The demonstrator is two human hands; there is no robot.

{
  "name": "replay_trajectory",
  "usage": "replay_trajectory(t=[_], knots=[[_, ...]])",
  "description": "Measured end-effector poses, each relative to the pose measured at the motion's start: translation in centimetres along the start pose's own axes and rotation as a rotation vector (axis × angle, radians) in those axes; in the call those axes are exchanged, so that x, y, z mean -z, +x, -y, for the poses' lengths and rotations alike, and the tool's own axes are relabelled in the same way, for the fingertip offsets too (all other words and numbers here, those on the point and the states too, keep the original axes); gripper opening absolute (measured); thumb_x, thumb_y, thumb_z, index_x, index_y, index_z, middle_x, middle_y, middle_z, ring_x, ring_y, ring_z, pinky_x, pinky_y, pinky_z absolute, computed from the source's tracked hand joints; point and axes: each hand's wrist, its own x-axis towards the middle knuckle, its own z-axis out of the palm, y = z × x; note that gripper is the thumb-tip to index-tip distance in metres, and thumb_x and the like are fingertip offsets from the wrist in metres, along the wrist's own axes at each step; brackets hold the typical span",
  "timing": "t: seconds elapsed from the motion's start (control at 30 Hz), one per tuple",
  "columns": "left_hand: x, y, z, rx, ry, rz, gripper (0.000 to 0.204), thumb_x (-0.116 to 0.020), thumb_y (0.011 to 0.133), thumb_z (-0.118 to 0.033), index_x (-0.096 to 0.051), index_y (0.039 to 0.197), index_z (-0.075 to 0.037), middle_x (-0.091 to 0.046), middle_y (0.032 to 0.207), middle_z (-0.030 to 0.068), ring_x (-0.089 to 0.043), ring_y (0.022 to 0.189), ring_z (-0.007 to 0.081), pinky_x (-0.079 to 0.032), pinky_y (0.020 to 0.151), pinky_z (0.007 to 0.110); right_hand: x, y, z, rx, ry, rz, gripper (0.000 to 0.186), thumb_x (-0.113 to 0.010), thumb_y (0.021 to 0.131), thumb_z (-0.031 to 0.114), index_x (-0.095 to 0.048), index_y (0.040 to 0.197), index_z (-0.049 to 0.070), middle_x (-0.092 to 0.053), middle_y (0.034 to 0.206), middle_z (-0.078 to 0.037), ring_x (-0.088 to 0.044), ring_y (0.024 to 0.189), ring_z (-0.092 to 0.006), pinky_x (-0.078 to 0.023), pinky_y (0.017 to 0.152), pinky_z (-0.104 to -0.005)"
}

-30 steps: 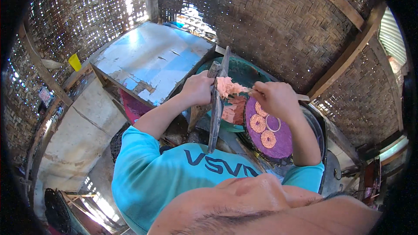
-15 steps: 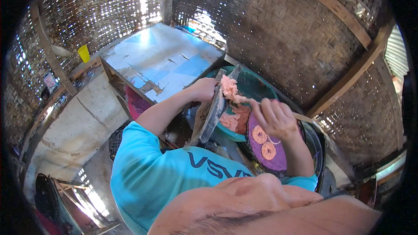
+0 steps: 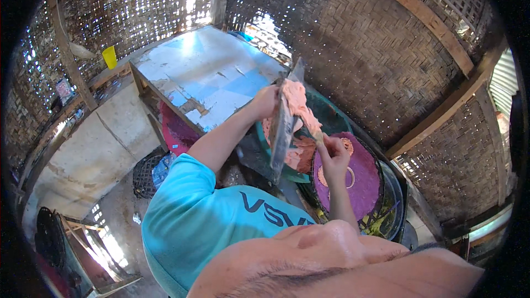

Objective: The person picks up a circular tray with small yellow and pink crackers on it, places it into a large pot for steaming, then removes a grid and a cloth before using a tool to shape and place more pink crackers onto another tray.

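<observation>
My left hand is closed on the upper part of a worn grey wooden board, held tilted over a green basin. Soft pink dough clings to the board's right face. My right hand is closed on a flat, pale stick-like scraper, whose tip meets the dough; its far end is hidden by the hand. More pink dough lies in the basin. Below my right hand is a round purple mat with coiled pink dough rings and a thin pale ring.
A table with a peeling blue-white top stands ahead on the left. A yellow cup is on the ledge by the woven wall. Beside my left arm are a magenta cloth-like thing and a black basket.
The board has tipped more upright and shifted slightly right. My right hand has moved down and left, and the dough on the board is spread longer down toward the scraper.
</observation>
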Motion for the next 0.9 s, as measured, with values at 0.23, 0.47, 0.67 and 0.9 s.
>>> replay_trajectory(t=[0.23, 0.47, 0.67, 0.9], knots=[[0.3, -1.3, -1.5, -0.342, 0.173, -0.061, 0.026, -0.058, 0.068, -0.014, -0.057, 0.09, -0.001, -0.06, 0.088, 0.0095, -0.056, 0.079, 0.0186, -0.044, 0.072, 0.031, 2.3, 1.7, 2.6, 0.155, -0.1, -0.298, 0.016, -0.066, 0.07, 0.008, -0.06, 0.084, 0.0, -0.058, 0.066, -0.001, -0.049, 0.058, -0.0031, -0.039, 0.05, -0.0183], [-0.6, 2.3, 6.8, 0.008, -0.795, 0.049, 0.019, -0.054, 0.071, -0.015, -0.059, 0.087, -0.004, -0.06, 0.083, 0.0046, -0.057, 0.077, 0.018, -0.046, 0.071, 0.033, 0.1, 0.9, 3.7, 0.589, -0.581, -0.119, 0.021, -0.069, 0.063, 0.009, -0.061, 0.082, 0.006, -0.053, 0.058, -0.005, -0.051, 0.048, -0.0177, -0.039, 0.044, -0.0259], [0.4, -0.6, -1.4, 0.213, -1.314, 0.248, 0.034, -0.061, 0.066, -0.017, -0.054, 0.095, -0.002, -0.059, 0.089, 0.0091, -0.056, 0.08, 0.0223, -0.045, 0.072, 0.034, 1.3, 2.7, 3.1, 0.248, -0.189, -0.222, 0.013, -0.066, 0.069, 0.007, -0.059, 0.079, 0.0, -0.059, 0.068, -0.003, -0.053, 0.058, -0.0066, -0.041, 0.052, -0.0208], [1.0, 3.3, 7.2, -0.052, -0.491, -0.12, 0.031, -0.059, 0.067, -0.025, -0.058, 0.09, -0.004, -0.058, 0.089, 0.0129, -0.057, 0.08, 0.0269, -0.045, 0.073, 0.034, -0.6, 1.6, 4.6, 0.534, -0.442, -0.026, 0.016, -0.064, 0.071, 0.004, -0.06, 0.087, 0.0, -0.054, 0.066, 0.004, -0.04, 0.052, -0.0018, -0.033, 0.046, -0.0176]])
